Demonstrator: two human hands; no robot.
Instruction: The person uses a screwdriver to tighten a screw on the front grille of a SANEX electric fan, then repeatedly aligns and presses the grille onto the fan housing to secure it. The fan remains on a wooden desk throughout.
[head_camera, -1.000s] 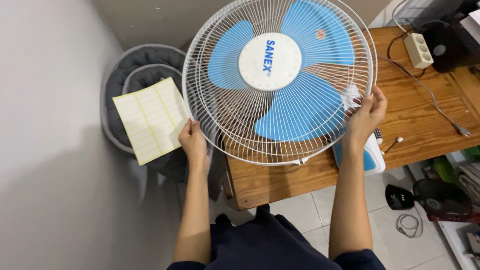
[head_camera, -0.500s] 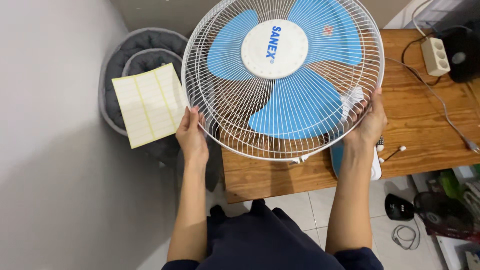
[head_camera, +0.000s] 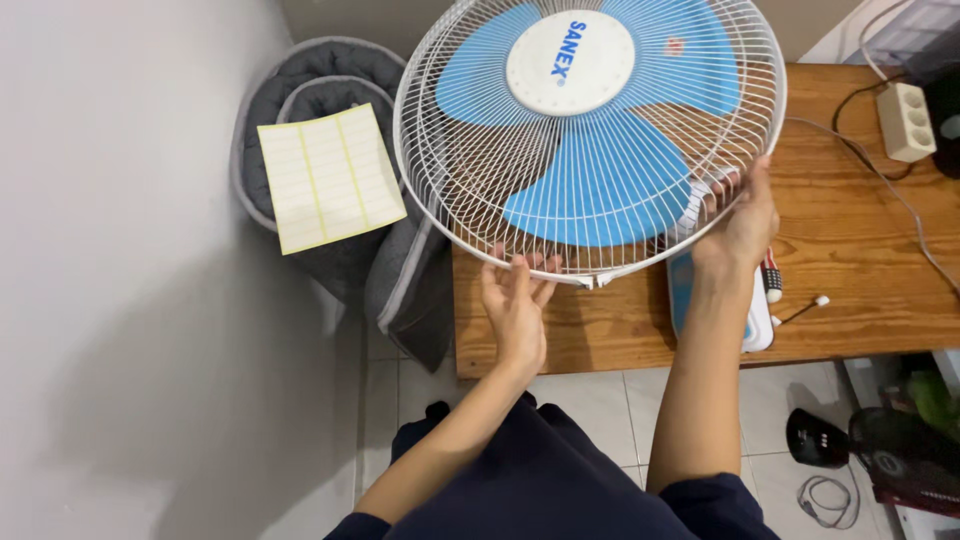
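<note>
1. Keep the fan guard (head_camera: 590, 140) as your reference: the round white wire cage sits tilted above the wooden counter (head_camera: 860, 250), with the blue blades (head_camera: 600, 185) and the white hub cap (head_camera: 570, 62) showing through the wires.
2. Your left hand (head_camera: 515, 305) lies open under the guard's lower rim, palm up, fingertips touching the wires beside the small clip at the bottom. Spread those fingers along the rim so the load rests on more than one wire.
3. Your right hand (head_camera: 740, 225) is closed on the guard's right rim, thumb over the wires. Grip the outer ring, not the thin spokes, which likely bend easily.
4. Hold both hands level across the guard so it does not twist against the blades.
5. Mind what lies below the guard's right side: the fan's blue and white base (head_camera: 755, 320) and the cable (head_camera: 880, 175) running to the power strip (head_camera: 905, 120). Keep the rim off them.
6. Left of the guard, the grey rolled mat (head_camera: 320, 75) carries a yellow-lined sheet (head_camera: 330, 175); leave room there.
</note>
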